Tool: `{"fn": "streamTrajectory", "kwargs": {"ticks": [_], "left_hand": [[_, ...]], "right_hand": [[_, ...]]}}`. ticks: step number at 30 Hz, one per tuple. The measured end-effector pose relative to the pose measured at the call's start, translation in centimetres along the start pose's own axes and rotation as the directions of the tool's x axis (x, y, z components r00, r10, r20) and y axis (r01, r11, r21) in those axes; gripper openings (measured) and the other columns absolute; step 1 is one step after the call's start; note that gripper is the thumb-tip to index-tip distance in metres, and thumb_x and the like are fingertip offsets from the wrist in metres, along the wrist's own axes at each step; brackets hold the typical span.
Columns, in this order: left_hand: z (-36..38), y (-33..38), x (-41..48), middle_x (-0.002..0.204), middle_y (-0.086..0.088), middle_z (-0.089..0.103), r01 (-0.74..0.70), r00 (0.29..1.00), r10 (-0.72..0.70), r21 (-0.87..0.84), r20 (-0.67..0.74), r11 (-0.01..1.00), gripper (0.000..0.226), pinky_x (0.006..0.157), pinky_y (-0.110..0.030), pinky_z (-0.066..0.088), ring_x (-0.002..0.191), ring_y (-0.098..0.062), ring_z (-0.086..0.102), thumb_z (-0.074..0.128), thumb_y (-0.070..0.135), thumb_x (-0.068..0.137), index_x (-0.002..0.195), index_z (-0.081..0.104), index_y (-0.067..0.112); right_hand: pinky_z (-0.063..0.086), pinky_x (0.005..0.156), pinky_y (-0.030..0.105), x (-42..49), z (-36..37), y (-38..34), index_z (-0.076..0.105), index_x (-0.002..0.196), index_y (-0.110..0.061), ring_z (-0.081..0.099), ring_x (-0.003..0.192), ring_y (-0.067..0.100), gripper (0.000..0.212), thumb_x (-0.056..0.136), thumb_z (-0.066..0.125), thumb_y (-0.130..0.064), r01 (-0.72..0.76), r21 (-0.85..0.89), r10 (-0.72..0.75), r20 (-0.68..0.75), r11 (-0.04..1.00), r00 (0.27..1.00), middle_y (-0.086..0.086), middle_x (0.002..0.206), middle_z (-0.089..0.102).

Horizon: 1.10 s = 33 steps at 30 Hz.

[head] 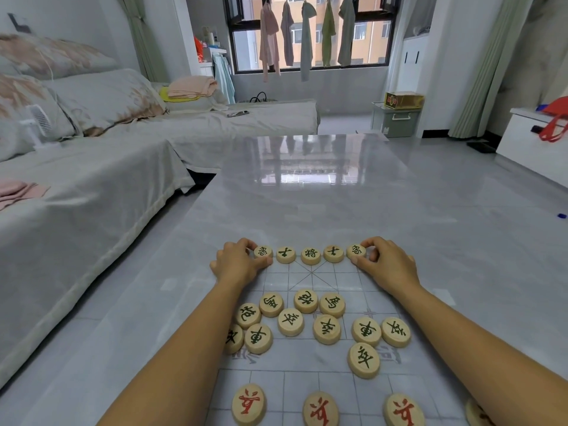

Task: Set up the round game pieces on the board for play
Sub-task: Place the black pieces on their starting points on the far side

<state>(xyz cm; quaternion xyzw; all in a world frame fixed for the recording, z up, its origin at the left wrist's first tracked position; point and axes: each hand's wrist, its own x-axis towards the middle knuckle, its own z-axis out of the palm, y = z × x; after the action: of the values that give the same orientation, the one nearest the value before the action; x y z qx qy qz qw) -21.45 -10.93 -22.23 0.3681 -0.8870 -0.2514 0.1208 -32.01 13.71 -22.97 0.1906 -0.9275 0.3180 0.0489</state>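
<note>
A translucent game board [310, 281] lies on the glossy grey table. Along its far edge stands a row of round wooden pieces with green characters. My left hand [238, 262] pinches the row's leftmost piece [263, 251]. My right hand [385, 265] pinches the rightmost piece [356, 250]. Between them sit three more row pieces, the centre one [310, 255] at the top of the crossed square. Several green-marked pieces [326, 329] lie scattered mid-board. Red-marked pieces [320, 408] stand in a line at the near edge.
The grey table [307, 195] stretches away beyond the board. A bed with grey sheets [92, 186] runs along the left side. A small blue object [562, 215] lies at the far right.
</note>
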Motion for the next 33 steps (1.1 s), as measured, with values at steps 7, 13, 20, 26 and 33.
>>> {"fn": "streamTrajectory", "kwargs": {"ticks": [7, 13, 20, 26, 33], "left_hand": [[-1.7, 0.0, -0.9, 0.110, -0.002, 0.051, -0.022, 0.991, 0.046, -0.191, 0.126, 0.981, 0.062, 0.098, -0.040, 0.040, 0.110, -0.024, 0.050, 0.076, 0.031, 0.073, 0.124, 0.046, 0.013], [-6.1, -3.1, -4.3, 0.104, -0.004, 0.058, -0.043, 0.923, 0.136, -0.254, 0.360, 0.966, 0.031, 0.088, -0.029, 0.043, 0.098, -0.020, 0.054, 0.072, 0.015, 0.078, 0.105, 0.058, 0.013], [-9.2, -6.2, -9.7, 0.098, -0.002, 0.059, -0.044, 0.899, 0.148, -0.252, 0.413, 0.967, 0.021, 0.073, -0.016, 0.041, 0.090, -0.014, 0.054, 0.070, 0.014, 0.079, 0.099, 0.064, 0.020], [-8.9, -6.6, -11.7, 0.086, -0.002, 0.054, 0.038, 0.889, 0.126, -0.346, 0.439, 0.938, 0.020, 0.069, -0.017, 0.040, 0.078, -0.012, 0.050, 0.067, 0.009, 0.081, 0.098, 0.063, 0.018], [-9.2, -6.2, -12.0, 0.094, -0.005, 0.061, 0.152, 0.881, 0.078, -0.437, 0.466, 0.887, 0.016, 0.066, -0.020, 0.040, 0.082, -0.014, 0.055, 0.061, 0.011, 0.086, 0.101, 0.063, 0.013]], "right_hand": [[0.041, 0.087, 0.039, -0.2, -0.4, -0.2, 0.049, 0.118, -0.024, 0.054, 0.088, 0.018, 0.048, 0.079, 0.063, -0.048, -0.069, 0.135, 0.066, 0.027, 0.988, 0.997, -0.006, 0.078, 0.053], [0.041, 0.068, 0.024, -0.8, -2.5, -0.6, 0.059, 0.099, -0.014, 0.054, 0.079, 0.016, 0.018, 0.089, 0.056, -0.028, -0.186, 0.603, 0.163, 0.094, 0.775, 0.982, 0.002, 0.085, 0.060], [0.045, 0.065, 0.009, -4.4, -9.2, -0.1, 0.064, 0.101, -0.018, 0.057, 0.076, 0.009, 0.014, 0.088, 0.058, -0.019, -0.037, 0.415, -0.112, 0.329, 0.909, 0.938, 0.001, 0.089, 0.063], [0.042, 0.077, 0.017, -9.4, -8.9, 0.1, 0.049, 0.114, -0.037, 0.049, 0.090, 0.006, 0.041, 0.078, 0.068, -0.040, 0.206, -0.066, -0.113, 0.656, 0.976, 0.746, -0.009, 0.107, 0.045], [0.041, 0.100, 0.032, -8.5, -8.0, -3.5, 0.047, 0.127, -0.031, 0.048, 0.113, 0.013, 0.043, 0.085, 0.058, -0.035, 0.213, -0.141, -0.096, 0.573, 0.967, 0.814, -0.002, 0.122, 0.045]]}}
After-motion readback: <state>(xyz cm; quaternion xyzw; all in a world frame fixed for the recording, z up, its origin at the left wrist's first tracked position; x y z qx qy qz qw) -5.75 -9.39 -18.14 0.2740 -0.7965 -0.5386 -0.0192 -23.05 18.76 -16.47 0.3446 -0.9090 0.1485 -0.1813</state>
